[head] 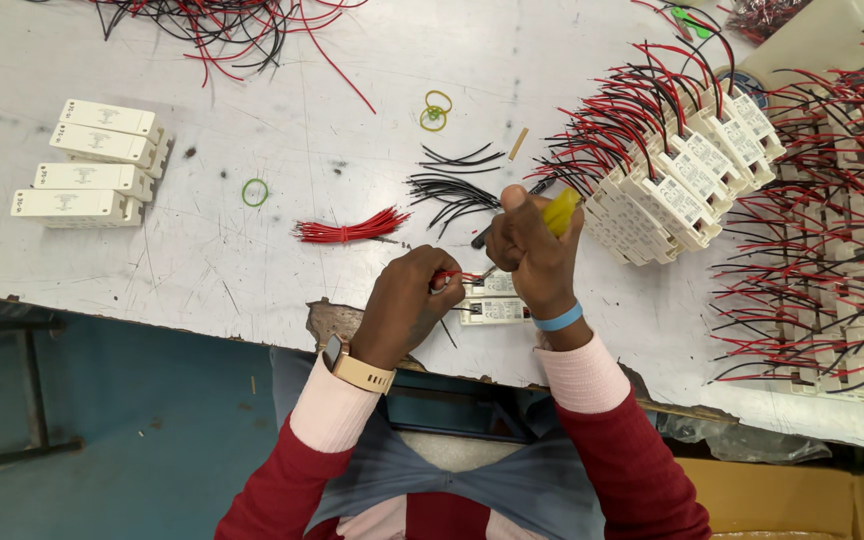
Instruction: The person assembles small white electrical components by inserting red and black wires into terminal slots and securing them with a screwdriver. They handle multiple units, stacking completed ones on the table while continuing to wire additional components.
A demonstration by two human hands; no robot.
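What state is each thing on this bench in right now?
left hand: pinching a red wire
right hand: gripping a yellow-handled screwdriver
white box: under both hands, partly hidden
four white boxes: unwired, lying side by side
red wire bundle: tied, lying loose
wired boxes: stacked, wires fitted

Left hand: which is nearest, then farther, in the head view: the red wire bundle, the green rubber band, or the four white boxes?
From the left hand:
1. Red wire bundle, just above it.
2. Green rubber band, farther up-left.
3. Four white boxes, far left.
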